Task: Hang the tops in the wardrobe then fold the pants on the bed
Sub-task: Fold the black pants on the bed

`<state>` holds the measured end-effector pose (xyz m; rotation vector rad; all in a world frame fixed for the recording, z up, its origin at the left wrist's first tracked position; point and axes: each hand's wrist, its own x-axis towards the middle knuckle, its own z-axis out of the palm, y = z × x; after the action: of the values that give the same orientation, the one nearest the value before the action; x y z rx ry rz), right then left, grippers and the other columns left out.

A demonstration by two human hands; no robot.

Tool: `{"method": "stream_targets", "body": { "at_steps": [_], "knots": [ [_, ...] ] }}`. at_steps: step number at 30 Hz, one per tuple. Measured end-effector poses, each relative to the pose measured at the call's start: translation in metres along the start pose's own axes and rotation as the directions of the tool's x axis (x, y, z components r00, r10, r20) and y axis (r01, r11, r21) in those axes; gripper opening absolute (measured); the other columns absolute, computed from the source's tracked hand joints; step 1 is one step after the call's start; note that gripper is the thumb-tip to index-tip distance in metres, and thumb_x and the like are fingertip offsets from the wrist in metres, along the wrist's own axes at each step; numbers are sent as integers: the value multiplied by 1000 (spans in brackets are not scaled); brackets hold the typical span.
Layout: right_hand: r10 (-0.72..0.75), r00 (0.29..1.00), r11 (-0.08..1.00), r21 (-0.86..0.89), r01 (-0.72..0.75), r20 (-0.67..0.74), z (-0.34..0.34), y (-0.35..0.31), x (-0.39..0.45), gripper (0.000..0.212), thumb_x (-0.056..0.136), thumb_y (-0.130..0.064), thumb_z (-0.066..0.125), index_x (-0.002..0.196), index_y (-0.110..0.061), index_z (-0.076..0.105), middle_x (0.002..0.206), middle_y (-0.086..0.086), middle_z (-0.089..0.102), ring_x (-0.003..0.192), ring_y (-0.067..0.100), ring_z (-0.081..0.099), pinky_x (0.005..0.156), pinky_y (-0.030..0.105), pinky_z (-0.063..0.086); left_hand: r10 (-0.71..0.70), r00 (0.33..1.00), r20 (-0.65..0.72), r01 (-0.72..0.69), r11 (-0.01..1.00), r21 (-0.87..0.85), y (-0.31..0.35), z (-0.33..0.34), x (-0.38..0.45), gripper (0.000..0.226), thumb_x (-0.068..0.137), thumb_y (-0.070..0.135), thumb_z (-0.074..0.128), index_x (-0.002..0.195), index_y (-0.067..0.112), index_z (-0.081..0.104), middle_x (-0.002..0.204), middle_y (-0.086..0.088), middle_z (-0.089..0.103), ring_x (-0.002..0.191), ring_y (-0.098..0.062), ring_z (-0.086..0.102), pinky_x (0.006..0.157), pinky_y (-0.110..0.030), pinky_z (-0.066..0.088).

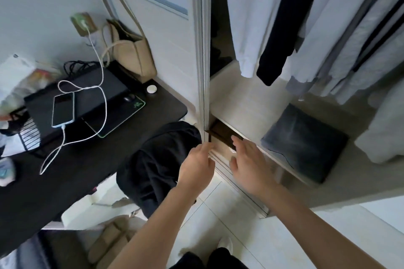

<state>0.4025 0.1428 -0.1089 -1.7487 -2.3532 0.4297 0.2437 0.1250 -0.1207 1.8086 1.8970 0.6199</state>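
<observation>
The wardrobe (pixel 247 98) stands open on the right, with white, grey and black tops (pixel 277 22) hanging inside above a pale shelf. A folded dark grey garment (pixel 303 140) lies on that shelf. My left hand (pixel 196 166) is at the edge of the sliding door frame (pixel 202 50), fingers curled, with nothing visibly in it. My right hand (pixel 251 164) hovers with fingers spread just in front of the shelf edge, over a dark drawer opening (pixel 220 133). A black garment (pixel 157 166) is draped over a chair back beside my left hand.
A black desk (pixel 72 172) on the left carries a laptop, a charging phone (pixel 63 109), a white cable and a mouse pad. A beige bag (pixel 131 52) hangs by the wall. Slippers (pixel 109 244) lie on the pale tiled floor.
</observation>
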Motion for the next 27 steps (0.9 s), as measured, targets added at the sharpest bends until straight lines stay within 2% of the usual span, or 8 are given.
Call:
{"method": "stream_targets", "body": {
  "at_steps": [6, 9, 11, 13, 15, 18, 22, 27],
  "knots": [
    [-233, 972, 969, 81, 233, -7, 5, -84, 23, 50, 95, -20, 48, 143, -9, 36, 128, 8, 54, 121, 25, 45, 101, 35, 41, -80, 968, -239, 69, 996, -53, -50, -63, -30, 36, 89, 3, 50, 121, 14, 64, 115, 1, 65, 111, -18, 55, 91, -31, 48],
    [-315, 949, 943, 104, 315, -11, 12, -119, 41, 49, 96, -22, 48, 142, -7, 39, 125, 9, 55, 120, 25, 45, 99, 37, 42, 32, 925, -379, -6, 997, 71, -72, -89, -45, 30, 81, -4, 56, 104, 9, 71, 102, -2, 68, 97, -25, 59, 80, -39, 52],
    [-364, 931, 925, 100, 366, -34, 18, -148, 61, 46, 96, -23, 50, 138, -7, 44, 125, 10, 56, 120, 27, 46, 101, 38, 41, -14, 898, -440, 79, 988, 130, -94, -105, -51, 22, 81, 0, 63, 99, 9, 71, 100, -2, 67, 91, -28, 59, 75, -41, 52],
    [-391, 920, 919, 51, 390, 1, 27, -169, 82, 44, 97, -31, 49, 135, -11, 48, 126, 8, 57, 122, 27, 45, 103, 37, 38, -224, 907, -355, 291, 945, 147, -114, -115, -54, 19, 91, 28, 62, 101, 13, 67, 103, -2, 66, 95, -28, 60, 79, -40, 50],
    [-368, 920, 926, -37, 376, 133, 38, -184, 103, 48, 96, -46, 44, 133, -16, 51, 130, 4, 56, 126, 28, 41, 107, 39, 33, -456, 875, -163, 482, 852, 203, -132, -120, -54, 47, 92, 61, 45, 94, 18, 62, 97, 0, 66, 94, -26, 63, 77, -35, 49],
    [-228, 895, 944, -138, 300, 385, 48, -197, 127, 67, 86, -72, 36, 130, -24, 52, 134, 2, 52, 129, 33, 38, 107, 53, 27, -488, 869, -75, 492, 839, 232, -141, -120, -53, 58, 87, 74, 36, 79, 19, 53, 77, 3, 60, 81, -24, 65, 65, -30, 42],
    [-33, 842, 963, -209, 172, 539, 51, -203, 148, 81, 66, -85, 43, 124, -29, 51, 124, 2, 57, 120, 32, 44, 97, 52, 29, -452, 890, -53, 453, 892, 0, -137, -120, -47, 44, 94, 55, 47, 75, 16, 51, 67, 2, 53, 71, -26, 57, 60, -31, 39],
    [29, 802, 986, -148, 74, 597, 53, -211, 163, 52, 73, -69, 59, 87, -19, 56, 97, 3, 64, 99, 27, 58, 97, 50, 40, -434, 885, -170, 412, 899, -148, -124, -118, -49, 31, 98, 30, 49, 73, 12, 50, 66, -4, 53, 73, -30, 55, 64, -40, 41]
  ]
}}
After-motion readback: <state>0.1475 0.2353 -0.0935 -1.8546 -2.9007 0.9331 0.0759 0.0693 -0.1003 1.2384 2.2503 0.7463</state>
